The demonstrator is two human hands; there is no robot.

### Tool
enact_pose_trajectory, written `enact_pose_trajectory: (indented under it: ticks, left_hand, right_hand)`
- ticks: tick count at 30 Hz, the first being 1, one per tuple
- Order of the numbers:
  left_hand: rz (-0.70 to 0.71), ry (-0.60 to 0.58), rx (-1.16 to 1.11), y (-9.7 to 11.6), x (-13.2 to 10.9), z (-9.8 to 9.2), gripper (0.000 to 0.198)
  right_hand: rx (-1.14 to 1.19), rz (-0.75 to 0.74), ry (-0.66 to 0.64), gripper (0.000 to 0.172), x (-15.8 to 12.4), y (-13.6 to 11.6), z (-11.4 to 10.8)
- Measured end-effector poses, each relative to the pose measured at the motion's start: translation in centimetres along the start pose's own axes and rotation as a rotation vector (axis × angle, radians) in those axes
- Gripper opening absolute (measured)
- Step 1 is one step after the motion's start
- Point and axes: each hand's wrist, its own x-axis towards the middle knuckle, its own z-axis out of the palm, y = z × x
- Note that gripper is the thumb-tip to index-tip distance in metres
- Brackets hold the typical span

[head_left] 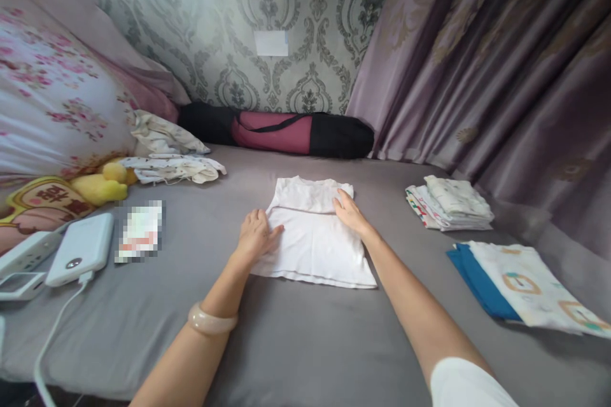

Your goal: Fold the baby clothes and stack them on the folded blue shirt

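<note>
A white garment (312,238) lies flat and partly folded on the grey bed sheet (286,343), in the middle of the view. My left hand (255,234) rests on its left edge, fingers together and lying flat on the cloth. My right hand (348,211) lies flat near the top fold on the right side, fingers stretched out. Neither hand grips anything. A pale bangle (211,321) sits on my left wrist.
Folded patterned clothes (451,203) are stacked at the right, with a blue and patterned cloth (525,283) nearer. At the left are a white power bank (81,248) with its cable, a yellow plush toy (102,184) and loose clothes (172,165). A black-and-red bag (286,130) lies against the wall.
</note>
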Motion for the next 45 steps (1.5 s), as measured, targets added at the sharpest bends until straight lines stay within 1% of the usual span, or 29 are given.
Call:
enact_pose_trajectory:
  ticks: [2, 5, 6, 8, 12, 15, 17, 19, 22, 24, 27, 30, 33, 35, 36, 38, 40, 43, 45]
  left_hand:
    - [-0.013, -0.005, 0.001, 0.0, -0.3, -0.3, 0.044]
    - [-0.025, -0.010, 0.024, -0.6, -0.9, -0.4, 0.042]
    - [-0.028, -0.013, 0.032, -1.0, -1.2, -0.4, 0.042]
    - [-0.039, -0.013, 0.041, -1.8, -2.0, -0.5, 0.043]
    - [-0.049, -0.036, -0.007, -3.5, -4.3, -1.0, 0.046]
    - [-0.053, -0.058, -0.070, -4.4, -6.0, -1.3, 0.048]
    - [-0.049, -0.056, -0.115, -4.7, -6.7, -1.4, 0.050]
    - [-0.035, -0.062, -0.168, -4.6, -7.2, -1.4, 0.051]
    - [-0.041, -0.061, -0.238, -4.1, -7.5, -1.6, 0.050]
    - [-0.067, -0.056, -0.281, -3.7, -7.7, -1.9, 0.052]
    - [-0.092, -0.088, -0.360, -3.3, -8.0, -2.4, 0.059]
    - [-0.056, -0.141, -0.454, -3.4, -8.2, -2.8, 0.062]
    - [0.051, -0.178, -0.536, -3.7, -8.4, -2.7, 0.052]
    - [0.133, -0.143, -0.528, -3.9, -8.6, -2.5, 0.044]
    - [0.174, -0.113, -0.511, -3.9, -8.7, -2.5, 0.044]
    - [0.255, -0.046, -0.475, -4.0, -8.8, -2.4, 0.045]
    - [0.329, 0.019, -0.438, -4.2, -8.8, -2.2, 0.042]
    - [0.369, 0.093, -0.359, -4.5, -8.3, -1.7, 0.032]
    - [0.359, 0.093, -0.312, -4.8, -7.9, -1.4, 0.028]
  right_hand:
    - [0.058, 0.004, 0.043, 0.054, -1.7, 1.4, -1.2]
    - [0.158, 0.042, 0.069, 0.048, -4.8, 3.5, -2.7]
    - [0.189, 0.072, 0.061, 0.044, -5.9, 4.0, -3.2]
    - [0.246, 0.156, 0.003, 0.037, -8.2, 4.9, -4.1]
    - [0.365, 0.287, -0.130, 0.029, -12.6, 5.4, -5.4]
    - [0.413, 0.322, -0.152, 0.026, -15.1, 5.3, -5.7]
    - [0.429, 0.326, -0.164, 0.028, -16.1, 5.3, -5.5]
    - [0.415, 0.304, -0.176, 0.032, -16.6, 5.3, -5.1]
    - [0.326, 0.272, -0.175, 0.037, -16.7, 5.2, -4.7]
    - [0.264, 0.290, -0.200, 0.042, -16.7, 4.7, -4.6]
    - [0.238, 0.298, -0.241, 0.049, -17.2, 4.0, -4.8]
    - [0.257, 0.199, -0.243, 0.051, -18.0, 3.8, -4.9]
    - [0.203, 0.060, -0.244, 0.046, -18.8, 4.1, -4.8]
    - [0.137, -0.041, -0.206, 0.042, -18.9, 4.3, -4.8]
    - [0.108, -0.081, -0.176, 0.039, -18.9, 4.4, -4.8]
    - [0.063, -0.124, -0.105, 0.030, -18.7, 4.3, -5.0]
    - [0.031, -0.140, -0.054, 0.023, -18.5, 4.2, -5.1]
    - [-0.008, -0.190, -0.039, 0.024, -18.5, 4.0, -5.2]
    - [-0.025, -0.238, -0.058, 0.028, -18.6, 3.9, -5.3]
